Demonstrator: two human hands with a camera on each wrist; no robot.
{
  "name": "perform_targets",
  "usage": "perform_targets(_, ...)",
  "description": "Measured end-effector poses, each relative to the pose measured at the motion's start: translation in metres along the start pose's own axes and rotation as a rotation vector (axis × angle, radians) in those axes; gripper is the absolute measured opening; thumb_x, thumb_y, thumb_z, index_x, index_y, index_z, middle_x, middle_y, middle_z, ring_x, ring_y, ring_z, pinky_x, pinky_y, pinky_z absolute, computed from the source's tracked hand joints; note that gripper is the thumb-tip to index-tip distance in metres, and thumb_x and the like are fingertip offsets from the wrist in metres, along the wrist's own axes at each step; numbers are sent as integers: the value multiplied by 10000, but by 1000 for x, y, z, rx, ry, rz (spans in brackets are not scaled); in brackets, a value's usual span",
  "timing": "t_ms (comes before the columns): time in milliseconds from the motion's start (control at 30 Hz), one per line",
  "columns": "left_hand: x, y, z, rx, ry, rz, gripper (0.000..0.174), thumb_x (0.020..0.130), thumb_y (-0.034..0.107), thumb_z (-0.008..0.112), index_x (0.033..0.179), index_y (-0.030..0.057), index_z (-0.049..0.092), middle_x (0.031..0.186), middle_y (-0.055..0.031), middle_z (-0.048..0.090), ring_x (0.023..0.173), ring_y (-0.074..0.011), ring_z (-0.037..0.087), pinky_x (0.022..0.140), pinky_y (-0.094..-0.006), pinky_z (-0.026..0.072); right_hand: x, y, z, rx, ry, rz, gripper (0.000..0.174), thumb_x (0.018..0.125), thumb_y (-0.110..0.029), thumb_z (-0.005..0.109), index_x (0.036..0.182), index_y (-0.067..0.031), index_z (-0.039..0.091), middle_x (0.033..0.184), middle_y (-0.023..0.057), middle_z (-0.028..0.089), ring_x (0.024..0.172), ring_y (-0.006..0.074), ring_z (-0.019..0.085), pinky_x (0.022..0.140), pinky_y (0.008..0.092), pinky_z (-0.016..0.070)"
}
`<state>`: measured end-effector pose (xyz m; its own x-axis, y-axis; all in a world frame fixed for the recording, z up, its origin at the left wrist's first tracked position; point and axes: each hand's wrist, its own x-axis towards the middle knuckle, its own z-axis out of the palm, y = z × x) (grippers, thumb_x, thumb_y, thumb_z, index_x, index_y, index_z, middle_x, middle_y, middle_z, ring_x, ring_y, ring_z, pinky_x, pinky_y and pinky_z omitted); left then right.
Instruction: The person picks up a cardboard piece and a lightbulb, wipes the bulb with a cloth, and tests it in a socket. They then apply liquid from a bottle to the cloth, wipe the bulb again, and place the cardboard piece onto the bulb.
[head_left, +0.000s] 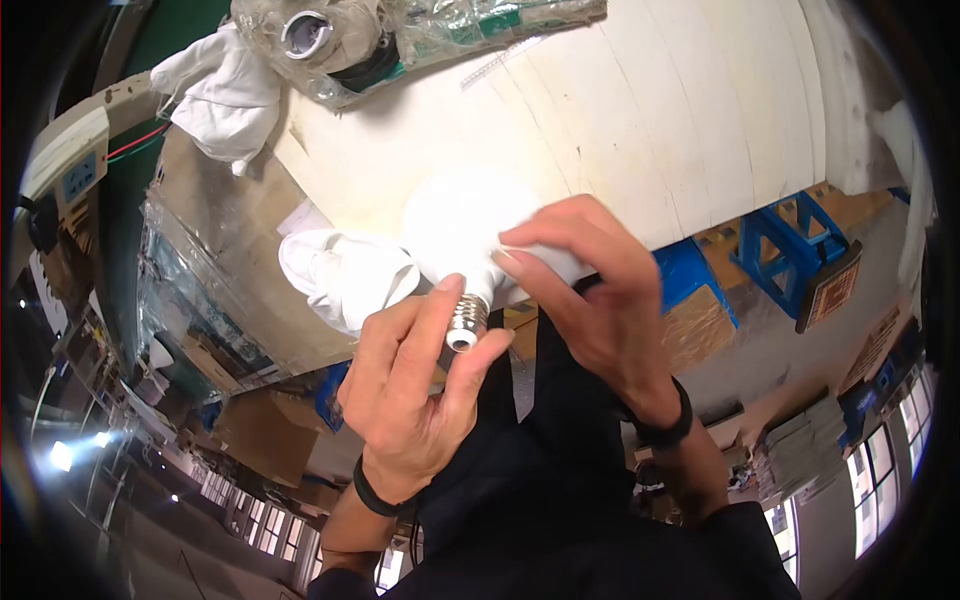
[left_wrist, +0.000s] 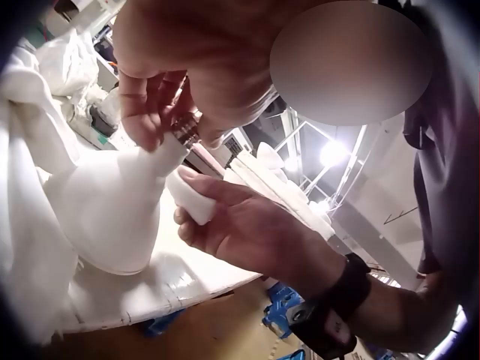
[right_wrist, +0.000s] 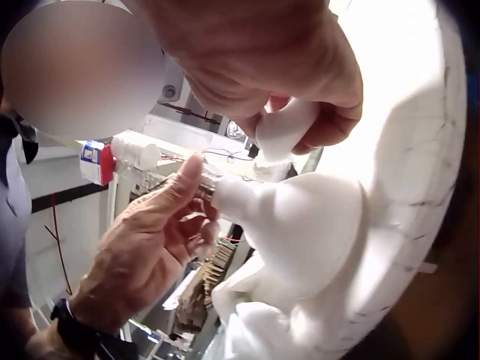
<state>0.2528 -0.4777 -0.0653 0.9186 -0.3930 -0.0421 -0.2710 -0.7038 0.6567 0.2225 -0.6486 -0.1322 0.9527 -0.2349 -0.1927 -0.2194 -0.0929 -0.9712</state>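
Observation:
A large white light bulb (head_left: 465, 215) with a silver screw base (head_left: 469, 312) lies over the white tabletop, its base toward the person. My left hand (head_left: 415, 385) pinches the screw base between thumb and fingers. To the right of the bulb's neck is my right hand (head_left: 600, 295). In the left wrist view the right hand grips a small, smooth white pad (left_wrist: 191, 199) between thumb and fingers, close beside the neck. The right wrist view shows this pad (right_wrist: 285, 131) curved, next to the bulb's round body (right_wrist: 315, 232).
A crumpled white cloth (head_left: 345, 275) lies just left of the bulb. Another white cloth (head_left: 225, 100) is at the far left. A plastic-wrapped device (head_left: 420, 40) stands at the back of the tabletop (head_left: 660, 120). Blue stools (head_left: 790, 240) stand on the floor at right.

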Motion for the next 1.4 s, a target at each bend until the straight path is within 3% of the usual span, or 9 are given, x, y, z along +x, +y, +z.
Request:
perform_targets(133,1,3,-8,-16,-74,-59,502,788,97,899,1242,-15,718,904,-138,712,708,-199,662,621,-299,526,13,14,5,-201,34,-88,104,857,-53,787,945,-20,742,923,114,676,858,260,664,763,325,518)
perform_targets(200,-1,4,-7,-53,-69,-97,486,798,80,890,1239,-25,715,893,-145,717,707,-197,670,630,-291,530,21,11,12,55,61,65,72,867,-63,779,910,-24,737,911,115,676,845,250,659,758,326,514)
perform_targets(433,-8,5,-4,-205,-69,-308,404,842,14,844,1214,-67,710,870,-177,747,727,-185,711,689,-273,547,-25,3,18,118,126,146,69,865,-44,771,914,-18,732,896,107,672,851,216,662,747,330,510)
perform_targets(500,-10,-3,0,-248,-15,-285,394,847,8,836,1212,-70,709,865,-172,749,745,-179,719,704,-272,550,-6,6,23,109,136,122,75,849,-32,771,916,-27,738,882,101,665,839,240,659,745,340,509)
perform_targets(567,-11,-2,-1,-282,-16,-296,378,858,6,826,1212,-63,712,854,-166,751,748,-170,717,708,-275,551,17,12,29,-11,139,-70,81,836,-22,764,914,-34,745,871,102,651,819,270,645,732,354,508)
perform_targets(833,-10,-4,-4,-209,-45,-279,388,838,-1,839,1198,-73,715,881,-188,761,788,-183,746,729,-271,555,-21,3,22,77,117,104,86,834,-24,770,917,-37,752,904,101,638,808,269,632,700,353,495)
perform_targets(1100,-10,-9,-5,-191,-53,-227,417,839,-2,834,1231,-65,705,895,-190,769,799,-197,759,751,-281,565,15,5,31,-42,78,-77,200,782,21,797,948,-87,771,914,78,624,856,273,620,739,371,501)
perform_targets(1267,-11,-12,-6,-244,-40,-241,415,831,-9,839,1222,-61,711,919,-198,768,808,-201,755,745,-278,563,-51,18,12,-127,179,35,269,801,56,784,1008,-114,794,968,65,650,872,237,644,735,345,520)
perform_targets(1400,-11,-13,-6,-242,-42,-238,412,835,-9,837,1223,-62,710,916,-190,768,808,-194,749,750,-280,562,-38,11,-2,-34,373,174,252,829,68,773,1029,-85,788,976,66,669,892,204,665,714,326,531)
